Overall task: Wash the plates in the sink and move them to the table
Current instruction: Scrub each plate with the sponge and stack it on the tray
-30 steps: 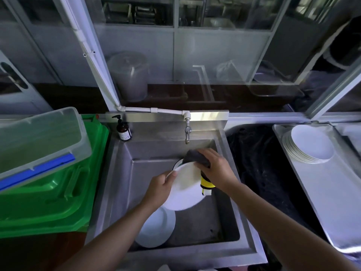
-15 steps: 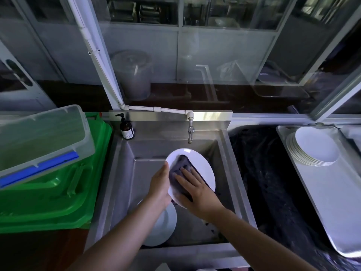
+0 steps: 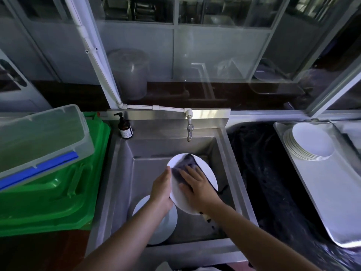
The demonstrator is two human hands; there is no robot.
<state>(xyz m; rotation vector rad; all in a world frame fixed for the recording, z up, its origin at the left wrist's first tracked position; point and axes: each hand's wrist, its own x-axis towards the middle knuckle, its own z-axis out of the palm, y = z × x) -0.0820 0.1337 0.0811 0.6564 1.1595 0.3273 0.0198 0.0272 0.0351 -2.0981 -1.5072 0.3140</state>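
The brown pump bottle (image 3: 125, 127) at the sink's back left corner carries a pale label, but its writing is too small to read. No other lettering shows.

The steel sink (image 3: 125, 173) holds 2 white plates. 1 plate (image 3: 203, 173) is held tilted above the basin, below the tap (image 3: 189, 130). The left hand (image 3: 161, 189) has its grip closed on that plate's left edge, fingers curled behind it and thumb along the rim. The right hand (image 3: 197, 184) lies flat with straight fingers on a dark cloth (image 3: 183, 169), pressing it against the plate's face; its grip is open, and the cloth trails off behind the plate's lower right edge. The second plate (image 3: 166, 225) lies on the sink floor near the front left, partly hidden under the left forearm.

To the right of the sink, a dark pit lined with black plastic (image 3: 263, 173) separates it from a steel tray (image 3: 322, 192) on the counter. On the tray's far end sits a stack of white plates (image 3: 310, 143); how many cannot be told exactly.

To the left, a clear plastic box (image 3: 39, 137) with a blue strip rests tilted on top of a green bin lid (image 3: 58, 192). What the box holds cannot be made out.
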